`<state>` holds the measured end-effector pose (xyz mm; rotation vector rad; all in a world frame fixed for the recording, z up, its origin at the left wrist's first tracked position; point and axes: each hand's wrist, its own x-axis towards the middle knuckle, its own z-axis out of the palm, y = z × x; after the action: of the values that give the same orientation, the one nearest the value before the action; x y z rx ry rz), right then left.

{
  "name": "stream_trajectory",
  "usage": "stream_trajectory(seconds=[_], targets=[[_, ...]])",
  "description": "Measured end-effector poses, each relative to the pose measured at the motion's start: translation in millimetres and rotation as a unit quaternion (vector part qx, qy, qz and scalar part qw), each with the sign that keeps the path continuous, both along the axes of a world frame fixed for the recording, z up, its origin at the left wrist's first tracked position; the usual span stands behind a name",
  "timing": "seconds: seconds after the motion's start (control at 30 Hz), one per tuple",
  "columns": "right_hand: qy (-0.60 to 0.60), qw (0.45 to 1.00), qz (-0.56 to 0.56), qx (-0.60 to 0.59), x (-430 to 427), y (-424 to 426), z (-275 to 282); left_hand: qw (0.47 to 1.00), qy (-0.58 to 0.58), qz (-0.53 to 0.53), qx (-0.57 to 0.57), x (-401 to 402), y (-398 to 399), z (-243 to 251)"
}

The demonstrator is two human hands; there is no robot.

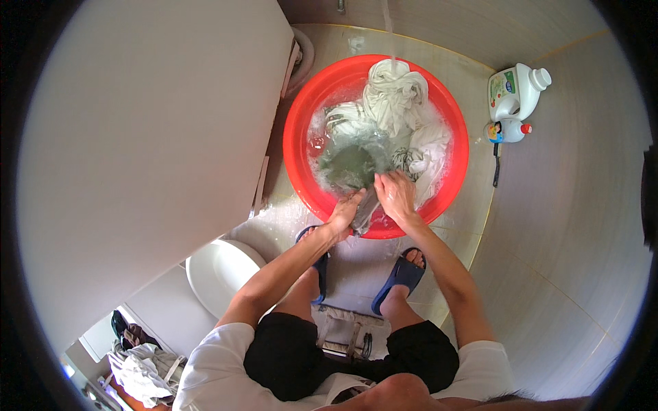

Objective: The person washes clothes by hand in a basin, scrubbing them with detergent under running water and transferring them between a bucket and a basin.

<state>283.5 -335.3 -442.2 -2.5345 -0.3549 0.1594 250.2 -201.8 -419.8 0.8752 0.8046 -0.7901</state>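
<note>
A large red plastic basin [291,128] holds sudsy water and wet laundry. At its near rim, my left hand [345,211] grips a wet grey-green cloth [366,209] from the left. My right hand [395,194] is closed on the same cloth from the right, knuckles up. The cloth runs between the hands toward a dark green patch [350,163] in the foam; whether both are one garment I cannot tell. Bunched white fabric [395,95] rises at the far side under a thin stream of water [388,25]. White cloth with dark markings [424,151] lies to the right.
A white detergent jug [514,92], a smaller bottle with a red cap [506,131] and a black-handled item [496,165] are along the right wall. A white basin [223,275] and a pale panel [154,128] are left. Clothes [146,370] are piled lower left.
</note>
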Motion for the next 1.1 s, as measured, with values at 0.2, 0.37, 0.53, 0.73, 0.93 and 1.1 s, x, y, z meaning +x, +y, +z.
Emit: stream_trajectory(seconds=[0.2, 0.37, 0.53, 0.73, 0.93, 1.1], targets=[[-0.028, 0.997, 0.073, 0.018, -28.3, 0.6, -0.2, 0.507, -0.456, -0.460, 0.569, 6.8, 24.6, -10.4], [0.262, 0.941, 0.132, -0.167, -11.2, -3.7, -37.2, 0.338, -0.358, -0.664, 0.563, 47.1, 14.9, -30.6], [0.249, 0.941, 0.142, -0.180, -12.2, 20.2, -53.1, 0.466, -0.432, -0.545, 0.547, 47.5, 46.9, -89.6], [0.284, 0.938, -0.003, -0.198, -11.1, 6.1, -54.4, 0.717, -0.404, -0.366, 0.435, -4.8, 17.4, -57.1], [0.186, 0.976, -0.048, 0.107, -43.3, 42.4, -17.2, 0.991, 0.011, 0.055, -0.124, 20.2, 12.9, -59.4], [0.020, 0.957, 0.106, 0.269, -64.5, 95.5, 76.4, 0.811, -0.025, -0.120, -0.573, 16.8, 43.4, -92.1]])
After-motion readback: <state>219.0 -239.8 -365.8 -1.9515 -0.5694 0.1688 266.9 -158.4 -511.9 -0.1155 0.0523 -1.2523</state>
